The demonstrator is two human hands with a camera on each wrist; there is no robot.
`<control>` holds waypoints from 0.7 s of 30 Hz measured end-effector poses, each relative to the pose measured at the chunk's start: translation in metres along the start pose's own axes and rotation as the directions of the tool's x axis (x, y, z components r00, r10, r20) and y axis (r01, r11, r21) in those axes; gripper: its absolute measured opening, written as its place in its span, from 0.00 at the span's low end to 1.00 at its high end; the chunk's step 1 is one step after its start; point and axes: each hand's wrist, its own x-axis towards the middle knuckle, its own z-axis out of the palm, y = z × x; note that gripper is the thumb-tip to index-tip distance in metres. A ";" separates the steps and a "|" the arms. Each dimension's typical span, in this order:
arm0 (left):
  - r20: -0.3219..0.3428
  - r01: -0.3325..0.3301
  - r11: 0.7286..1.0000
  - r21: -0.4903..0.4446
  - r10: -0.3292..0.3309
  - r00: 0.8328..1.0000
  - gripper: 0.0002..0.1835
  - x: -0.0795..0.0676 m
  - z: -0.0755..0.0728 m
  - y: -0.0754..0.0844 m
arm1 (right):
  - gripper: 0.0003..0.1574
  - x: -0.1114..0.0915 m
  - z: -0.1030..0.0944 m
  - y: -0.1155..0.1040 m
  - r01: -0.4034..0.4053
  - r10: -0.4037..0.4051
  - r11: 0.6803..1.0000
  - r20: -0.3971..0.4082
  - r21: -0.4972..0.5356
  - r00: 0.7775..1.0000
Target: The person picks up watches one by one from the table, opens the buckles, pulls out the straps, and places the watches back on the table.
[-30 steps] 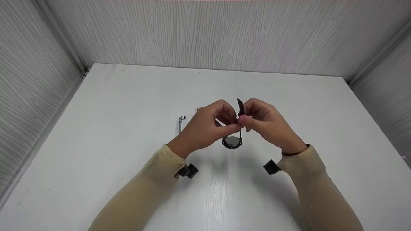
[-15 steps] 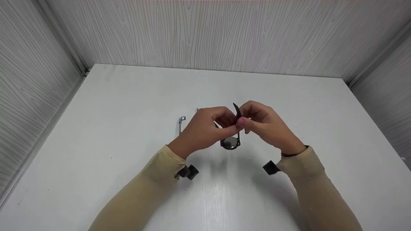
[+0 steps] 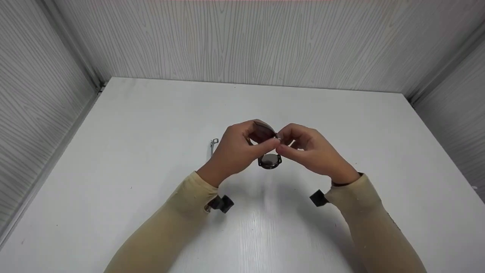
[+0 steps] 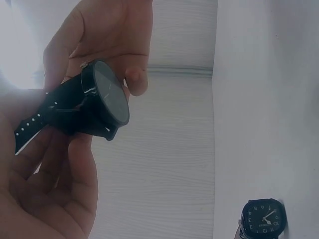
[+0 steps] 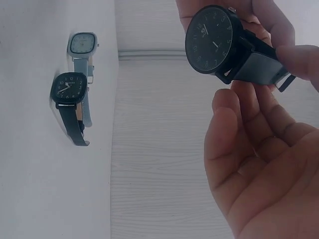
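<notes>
A black wristwatch [image 3: 269, 160] with a round dark dial hangs in the air between both hands, face tilted toward the viewer. My left hand [image 3: 238, 146] pinches its strap from the left. Fingertips of my right hand [image 3: 314, 151] pinch the strap close to the metal buckle [image 5: 286, 82]. The free strap end [image 3: 263, 131] bends over toward the left fingers. In the left wrist view the punched strap [image 4: 31, 128] runs back from the watch case [image 4: 110, 94]. Fingers hide where the two strap ends meet.
On the white table [image 3: 113, 151] lie two more watches. One has a black squarish dial [image 5: 69, 89] and a dark strap; beside it lies one with a pale blue strap [image 5: 82, 45]. Their light strap end [image 3: 213, 146] shows behind the left forearm. Panelled walls [image 3: 242, 41] enclose the table.
The free strap end, upright between the hands before, now leans left over the left fingers. The watch case has risen slightly and shifted a little left; the right hand has moved slightly left and nearer.
</notes>
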 end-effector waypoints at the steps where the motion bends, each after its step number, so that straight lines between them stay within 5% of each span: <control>1: 0.000 -0.001 1.000 0.001 0.001 1.000 0.10 0.000 0.000 0.000 | 0.04 0.000 0.000 0.000 0.001 -0.001 1.000 -0.004 -0.006 1.000; 21: 0.008 -0.003 1.000 0.009 0.003 1.000 0.11 -0.001 0.001 -0.001 | 0.05 0.000 0.000 -0.001 0.012 -0.013 0.999 -0.023 -0.036 1.000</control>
